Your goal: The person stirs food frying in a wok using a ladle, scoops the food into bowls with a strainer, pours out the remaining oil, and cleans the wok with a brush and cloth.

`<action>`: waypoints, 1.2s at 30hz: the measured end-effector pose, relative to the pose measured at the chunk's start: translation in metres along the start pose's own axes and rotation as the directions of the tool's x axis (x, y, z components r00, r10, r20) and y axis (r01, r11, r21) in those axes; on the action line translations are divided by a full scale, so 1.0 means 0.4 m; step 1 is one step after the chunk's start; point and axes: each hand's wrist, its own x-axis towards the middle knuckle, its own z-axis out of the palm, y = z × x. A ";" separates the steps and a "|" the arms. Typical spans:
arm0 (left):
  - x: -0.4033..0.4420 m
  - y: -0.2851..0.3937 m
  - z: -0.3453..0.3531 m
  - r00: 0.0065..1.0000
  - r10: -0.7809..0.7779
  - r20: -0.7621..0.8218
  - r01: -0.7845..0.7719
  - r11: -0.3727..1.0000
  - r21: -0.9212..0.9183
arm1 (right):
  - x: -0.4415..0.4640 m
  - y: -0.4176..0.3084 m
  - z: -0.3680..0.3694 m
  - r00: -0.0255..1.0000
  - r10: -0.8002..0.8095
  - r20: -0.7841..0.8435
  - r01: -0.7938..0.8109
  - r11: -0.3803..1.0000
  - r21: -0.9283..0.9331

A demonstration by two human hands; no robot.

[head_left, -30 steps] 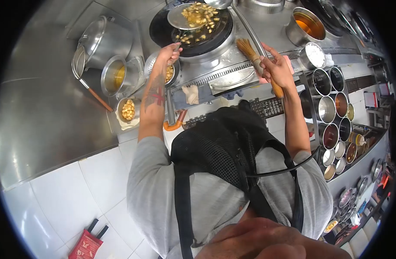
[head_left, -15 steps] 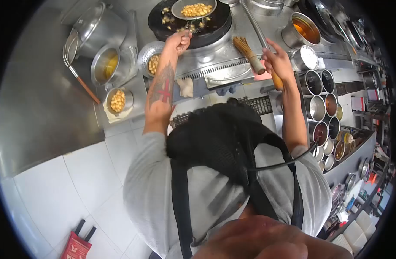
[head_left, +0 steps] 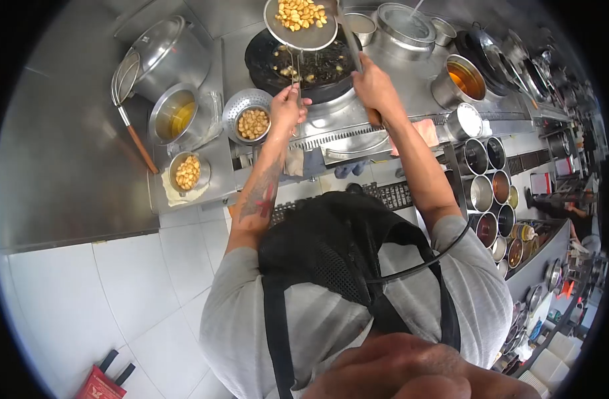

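My left hand point(head_left: 288, 108) is closed on the thin handle of a round skimmer point(head_left: 311, 36), raised over the black wok point(head_left: 256, 63). Golden, nut-like pieces point(head_left: 302, 13) lie in the skimmer, and a few more pieces are in the dark liquid of the wok. My right hand point(head_left: 376, 85) grips the long handle of a ladle point(head_left: 348, 38), whose wooden end shows below the hand. The ladle's bowl is not clearly visible behind the skimmer's edge. Left of the wok, a perforated strainer point(head_left: 230, 105) holds browner pieces.
A small pot point(head_left: 204, 174) of golden pieces, a pot of yellow liquid point(head_left: 159, 120) and a lidded pot point(head_left: 185, 56) stand at left. At right are a pot of orange liquid point(head_left: 444, 90), a white-filled container point(head_left: 465, 122) and several seasoning tins point(head_left: 476, 157). A person stands far right.
The skimmer has come up out of the wok and its pieces are gathered in it. My right hand has moved left with the ladle and closed round its handle. The view has shifted.
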 end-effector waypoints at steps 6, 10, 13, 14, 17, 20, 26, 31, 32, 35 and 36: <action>0.021 -0.073 -0.056 0.979 -0.200 0.025 0.199 0.979 0.051 | 0.169 0.084 0.111 0.522 -0.189 0.832 -0.800 -0.446 0.401; 0.047 -0.107 -0.118 0.967 -0.251 0.044 0.252 0.968 -0.016 | 0.139 0.074 0.117 0.537 -0.257 0.803 -0.747 -0.587 0.312; 0.105 -0.164 -0.225 0.962 -0.249 0.115 0.255 0.966 -0.042 | 0.123 0.105 0.186 0.802 -0.271 0.533 -0.556 -0.010 0.831; 0.125 -0.181 -0.236 0.958 -0.251 0.140 0.259 0.965 -0.045 | 0.114 0.110 0.158 0.781 -0.259 0.569 -0.551 0.145 0.822; 0.150 -0.224 -0.230 0.951 -0.283 0.122 0.296 0.949 -0.109 | 0.098 0.016 0.122 0.749 -0.155 0.644 -0.653 -0.008 0.758; 0.094 -0.209 -0.191 0.933 -0.360 0.031 0.360 0.932 -0.025 | 0.060 -0.055 0.081 0.556 -0.299 0.776 -0.828 -0.286 0.483; 0.179 -0.276 -0.236 0.969 -0.229 0.091 0.240 0.961 -0.135 | 0.029 -0.096 0.087 0.437 -0.376 0.817 -0.897 -0.248 0.366; 0.169 -0.286 -0.161 0.953 -0.231 0.198 0.261 0.954 -0.145 | -0.070 -0.106 0.051 0.687 -0.173 0.706 -0.597 0.420 0.683; 0.161 -0.294 -0.146 0.956 -0.217 0.198 0.251 0.953 -0.167 | -0.069 -0.119 0.043 0.631 -0.280 0.724 -0.592 0.428 0.682; 0.161 -0.329 -0.152 0.983 -0.117 0.143 0.159 0.929 -0.334 | -0.057 -0.234 0.075 0.499 -0.205 0.842 -0.800 0.264 0.539; 0.162 -0.343 -0.160 0.991 -0.074 0.114 0.114 0.904 -0.411 | -0.048 -0.275 0.090 0.445 -0.178 0.878 -0.862 0.180 0.473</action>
